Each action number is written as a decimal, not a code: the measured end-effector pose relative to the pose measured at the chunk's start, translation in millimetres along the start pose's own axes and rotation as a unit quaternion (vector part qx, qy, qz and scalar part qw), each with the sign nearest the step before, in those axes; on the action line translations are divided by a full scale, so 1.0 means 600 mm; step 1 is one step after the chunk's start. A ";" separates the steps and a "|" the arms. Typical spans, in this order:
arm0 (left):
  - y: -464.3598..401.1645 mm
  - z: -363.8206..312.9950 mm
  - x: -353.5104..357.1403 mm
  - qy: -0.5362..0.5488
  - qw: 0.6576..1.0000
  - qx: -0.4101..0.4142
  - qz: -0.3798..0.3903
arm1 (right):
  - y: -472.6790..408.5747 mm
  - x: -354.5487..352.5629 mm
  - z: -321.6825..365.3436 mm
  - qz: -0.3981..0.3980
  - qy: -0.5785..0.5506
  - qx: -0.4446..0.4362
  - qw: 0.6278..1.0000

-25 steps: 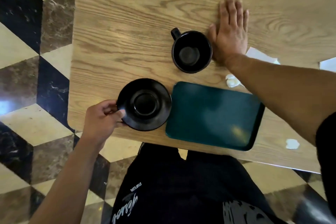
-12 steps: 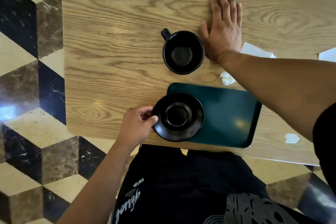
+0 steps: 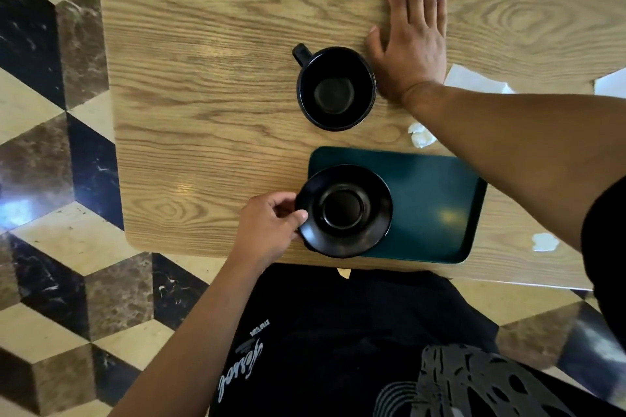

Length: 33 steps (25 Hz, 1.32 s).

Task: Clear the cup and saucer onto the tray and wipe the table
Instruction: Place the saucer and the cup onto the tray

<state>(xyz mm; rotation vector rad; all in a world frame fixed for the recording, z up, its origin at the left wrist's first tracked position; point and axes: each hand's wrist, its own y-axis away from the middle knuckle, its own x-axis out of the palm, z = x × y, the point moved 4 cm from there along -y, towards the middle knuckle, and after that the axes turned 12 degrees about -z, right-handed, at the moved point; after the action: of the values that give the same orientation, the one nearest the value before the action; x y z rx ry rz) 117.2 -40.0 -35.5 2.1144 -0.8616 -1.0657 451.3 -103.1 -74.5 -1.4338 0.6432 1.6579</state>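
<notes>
1. Head view, lower centre: the left hand (image 3: 267, 230) pinches the round black ceramic saucer (image 3: 343, 210) by its left rim, over the left end of the dark green rectangular tray (image 3: 437, 206).
2. Upper centre: the black ceramic cup (image 3: 337, 88) stands on the light wooden table (image 3: 203, 78); the right hand (image 3: 411, 41) lies flat, fingers spread, holding nothing, just right of it.

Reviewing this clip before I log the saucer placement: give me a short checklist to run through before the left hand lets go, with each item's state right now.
1. Left hand grips the saucer rim: ok.
2. Saucer fully over the tray: not ok, its left edge overhangs the tray's left side.
3. Saucer resting on the tray: cannot tell.
4. Room left on the tray for the cup: ok.
5. Cup clear of the right hand, which lies flat on the table: ok.
</notes>
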 end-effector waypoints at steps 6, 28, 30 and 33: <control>-0.008 -0.005 0.010 -0.067 0.997 0.024 -0.038 | 0.000 0.002 -0.003 -0.015 0.001 -0.002 1.000; -0.160 -0.131 0.021 -0.320 0.801 0.469 -0.189 | -0.001 0.012 -0.009 -0.020 -0.015 0.002 1.000; -0.158 -0.115 0.037 -0.322 0.784 0.496 -0.189 | 0.001 0.011 -0.012 -0.019 -0.017 0.007 1.000; -0.163 -0.112 0.039 -0.335 0.776 0.495 -0.200 | -0.002 0.007 -0.008 -0.012 -0.017 0.003 1.000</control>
<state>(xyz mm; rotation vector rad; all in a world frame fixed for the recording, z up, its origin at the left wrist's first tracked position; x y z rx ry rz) 211.5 16.1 -86.3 2.8825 -1.6213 -1.9742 454.7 -105.2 -79.4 -1.4005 0.6098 1.6573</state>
